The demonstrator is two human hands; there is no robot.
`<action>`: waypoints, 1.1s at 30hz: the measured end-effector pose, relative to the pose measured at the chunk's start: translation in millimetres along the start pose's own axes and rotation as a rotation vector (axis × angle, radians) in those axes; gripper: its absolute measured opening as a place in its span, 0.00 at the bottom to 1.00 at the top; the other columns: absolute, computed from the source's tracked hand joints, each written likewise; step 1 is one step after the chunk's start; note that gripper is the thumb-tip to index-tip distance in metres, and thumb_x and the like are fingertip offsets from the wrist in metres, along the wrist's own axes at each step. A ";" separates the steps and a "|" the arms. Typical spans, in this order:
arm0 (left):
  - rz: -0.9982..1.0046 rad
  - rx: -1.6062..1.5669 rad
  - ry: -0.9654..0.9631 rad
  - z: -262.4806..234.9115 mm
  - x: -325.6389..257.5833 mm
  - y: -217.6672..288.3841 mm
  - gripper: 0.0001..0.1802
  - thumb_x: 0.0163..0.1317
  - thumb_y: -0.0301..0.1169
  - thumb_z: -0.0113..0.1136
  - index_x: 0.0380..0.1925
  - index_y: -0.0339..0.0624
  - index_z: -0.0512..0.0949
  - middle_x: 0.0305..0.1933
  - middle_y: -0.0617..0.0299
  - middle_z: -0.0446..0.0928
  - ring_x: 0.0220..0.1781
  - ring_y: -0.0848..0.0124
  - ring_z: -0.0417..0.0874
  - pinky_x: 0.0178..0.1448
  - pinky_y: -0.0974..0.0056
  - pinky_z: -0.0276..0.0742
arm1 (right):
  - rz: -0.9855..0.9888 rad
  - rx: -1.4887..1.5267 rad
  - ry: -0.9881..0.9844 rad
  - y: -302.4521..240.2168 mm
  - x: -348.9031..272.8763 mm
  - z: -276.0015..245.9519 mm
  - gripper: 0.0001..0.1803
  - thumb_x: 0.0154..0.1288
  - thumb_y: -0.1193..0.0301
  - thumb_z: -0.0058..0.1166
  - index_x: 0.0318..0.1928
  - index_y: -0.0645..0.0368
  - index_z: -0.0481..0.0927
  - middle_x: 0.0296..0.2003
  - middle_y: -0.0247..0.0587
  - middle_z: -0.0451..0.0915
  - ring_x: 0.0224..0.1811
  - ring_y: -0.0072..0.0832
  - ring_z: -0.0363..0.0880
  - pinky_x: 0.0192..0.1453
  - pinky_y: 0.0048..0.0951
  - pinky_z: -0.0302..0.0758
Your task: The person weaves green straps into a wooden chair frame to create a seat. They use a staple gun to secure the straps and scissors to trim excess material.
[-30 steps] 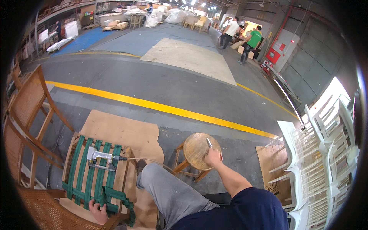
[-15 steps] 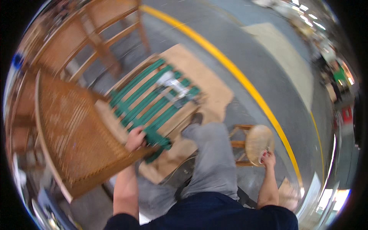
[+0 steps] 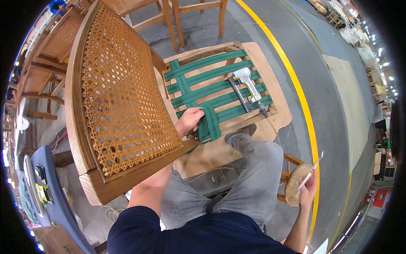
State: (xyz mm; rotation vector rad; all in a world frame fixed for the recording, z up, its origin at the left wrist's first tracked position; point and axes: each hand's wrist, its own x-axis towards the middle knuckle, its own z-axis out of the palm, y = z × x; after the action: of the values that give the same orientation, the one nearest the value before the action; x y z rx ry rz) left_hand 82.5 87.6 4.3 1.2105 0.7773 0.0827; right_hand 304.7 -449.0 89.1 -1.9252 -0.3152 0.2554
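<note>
Moved: one slim pale tool (image 3: 304,180), tip now past the rim of the round wooden stool (image 3: 294,186), held in our right hand (image 3: 311,189), while our left hand (image 3: 190,121) pinches one folded green webbing strap (image 3: 212,122) by the seat frame (image 3: 245,120), so we have both hands occupied.

Folded green webbing (image 3: 209,123), slender tool (image 3: 304,180)

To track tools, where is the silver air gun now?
In the head view, the silver air gun lies right of centre across the green straps, up and right from the left hand.
</note>
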 end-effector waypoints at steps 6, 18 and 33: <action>0.104 -0.025 -0.359 -22.6 -3.9 -0.3 0.12 0.77 0.33 0.56 0.47 0.41 0.87 0.32 0.71 0.83 0.21 0.82 0.74 0.23 0.71 0.67 | -0.644 -0.903 -0.633 -109.6 89.9 193.8 0.32 0.53 0.64 0.79 0.59 0.50 0.81 0.45 0.42 0.84 0.49 0.41 0.84 0.52 0.41 0.79; 0.363 -0.126 -0.928 -47.3 -16.2 3.3 0.18 0.68 0.40 0.75 0.47 0.37 0.89 0.61 0.48 0.80 0.64 0.60 0.78 0.70 0.58 0.73 | -1.288 -0.838 -1.127 -61.6 147.1 340.8 0.23 0.59 0.47 0.71 0.48 0.41 0.79 0.38 0.34 0.78 0.41 0.34 0.82 0.49 0.42 0.67; 0.442 -0.409 -1.059 -29.0 -2.6 0.7 0.14 0.73 0.35 0.69 0.49 0.35 0.88 0.62 0.40 0.77 0.58 0.54 0.83 0.67 0.51 0.77 | -1.311 -0.680 -1.025 -61.9 127.2 329.0 0.18 0.58 0.54 0.71 0.45 0.43 0.81 0.34 0.34 0.83 0.39 0.35 0.86 0.43 0.41 0.77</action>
State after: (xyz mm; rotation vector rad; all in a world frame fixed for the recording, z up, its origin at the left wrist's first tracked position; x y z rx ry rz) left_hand 64.1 110.1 2.3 0.8361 -0.4234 -0.0422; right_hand 311.8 -97.0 23.7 -1.6108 -2.4372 0.2209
